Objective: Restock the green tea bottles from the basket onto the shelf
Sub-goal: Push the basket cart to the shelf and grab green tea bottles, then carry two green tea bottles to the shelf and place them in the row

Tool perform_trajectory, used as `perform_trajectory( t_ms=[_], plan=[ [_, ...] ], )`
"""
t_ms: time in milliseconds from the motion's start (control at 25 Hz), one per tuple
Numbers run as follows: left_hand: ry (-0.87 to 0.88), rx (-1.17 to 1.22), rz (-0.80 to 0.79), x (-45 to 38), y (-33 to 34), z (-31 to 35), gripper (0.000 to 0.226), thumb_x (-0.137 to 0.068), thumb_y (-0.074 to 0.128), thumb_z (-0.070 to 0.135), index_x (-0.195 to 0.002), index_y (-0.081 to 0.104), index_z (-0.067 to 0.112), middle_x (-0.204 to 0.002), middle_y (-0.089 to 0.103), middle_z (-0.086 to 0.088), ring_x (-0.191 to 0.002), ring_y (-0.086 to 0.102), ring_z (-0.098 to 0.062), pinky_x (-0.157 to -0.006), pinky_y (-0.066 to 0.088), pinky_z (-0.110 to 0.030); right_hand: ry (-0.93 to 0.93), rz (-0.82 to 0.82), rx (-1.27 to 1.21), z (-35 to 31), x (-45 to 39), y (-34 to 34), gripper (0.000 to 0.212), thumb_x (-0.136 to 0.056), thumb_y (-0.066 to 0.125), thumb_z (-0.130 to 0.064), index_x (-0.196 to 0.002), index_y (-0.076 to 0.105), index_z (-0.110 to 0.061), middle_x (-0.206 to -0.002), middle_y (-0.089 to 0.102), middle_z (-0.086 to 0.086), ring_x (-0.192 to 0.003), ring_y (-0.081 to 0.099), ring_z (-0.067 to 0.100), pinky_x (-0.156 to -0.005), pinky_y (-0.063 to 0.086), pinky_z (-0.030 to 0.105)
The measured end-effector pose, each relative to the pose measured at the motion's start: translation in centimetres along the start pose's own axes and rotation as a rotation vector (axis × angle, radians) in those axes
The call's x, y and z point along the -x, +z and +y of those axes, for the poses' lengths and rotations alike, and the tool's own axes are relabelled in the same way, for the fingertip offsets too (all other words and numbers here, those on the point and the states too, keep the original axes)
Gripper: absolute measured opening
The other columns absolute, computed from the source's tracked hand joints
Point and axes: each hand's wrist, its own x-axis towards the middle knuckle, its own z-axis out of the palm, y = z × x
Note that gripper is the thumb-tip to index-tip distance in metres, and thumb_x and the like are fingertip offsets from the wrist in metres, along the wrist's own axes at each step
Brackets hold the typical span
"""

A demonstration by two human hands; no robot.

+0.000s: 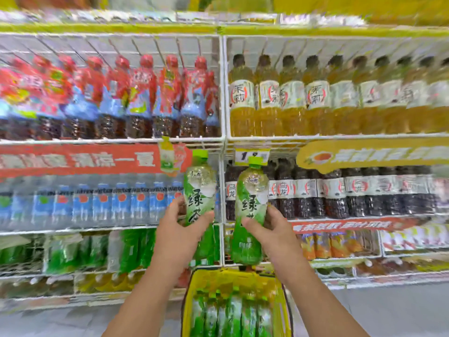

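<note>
Frame blurred throughout. The person holds two green tea bottles upright in front of the shelf unit (221,142). Left hand (179,229) grips the left bottle (198,190) around its lower half; thumb lies across the label front. Right hand (274,229) grips the right bottle (250,210) at mid-body, fingers (272,210) curled behind, thumb in front. Both caps green; the bottles stand near each other, not touching. At 6 o'clock: yellow basket (187,300), more green tea bottles (230,314) inside it. At 8 o'clock: green bottles on a lower shelf (136,249). At 10 o'clock: red-capped bottles (145,98). At 2 o'clock: amber tea bottles (291,98). At 3 o'clock: dark tea bottles (359,190).
</note>
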Motion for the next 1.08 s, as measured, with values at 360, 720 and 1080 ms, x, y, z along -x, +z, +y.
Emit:
perform_trajectory(
  t_ms=[360, 720, 1080],
  plan=[
    [0.207, 0.060, 0.039, 0.1, -6.9, 9.8, 0.048, -0.072, 0.080, 0.062, -0.113, 0.062, 0.047, -0.092, 0.062, 0.047, -0.090, 0.054, 0.029, -0.078, 0.046, -0.016, -0.193, -0.010, -0.017, -12.2, 1.9, 4.9, 0.041, -0.073, 0.080, -0.049, -0.112, 0.070, -0.041, -0.107, 0.078, -0.009, -0.100, 0.074, 0.013, -0.090, 0.060, 0.047],
    [0.275, 0.001, 0.022, -1.4, -12.2, 13.0, 0.048, -0.073, 0.083, 0.054, -0.088, 0.048, 0.082, -0.088, 0.054, 0.057, -0.087, 0.052, 0.030, -0.057, 0.044, -0.002, -0.246, -0.041, -0.020, -15.7, 1.5, 8.5, 0.035, -0.073, 0.081, -0.048, -0.106, 0.073, -0.039, -0.103, 0.078, -0.007, -0.094, 0.076, 0.015, -0.076, 0.064, 0.036],
    [0.138, -0.031, 0.184, 1.4, -11.7, 12.1, 0.034, -0.074, 0.082, 0.056, -0.093, 0.054, 0.062, -0.082, 0.058, 0.048, -0.081, 0.049, 0.032, -0.058, 0.039, -0.005, -0.233, -0.165, 0.015, -15.2, 0.8, 7.3, 0.037, -0.085, 0.083, -0.033, -0.118, 0.068, -0.036, -0.107, 0.076, -0.016, -0.099, 0.072, 0.004, -0.081, 0.060, 0.028]
  ],
)
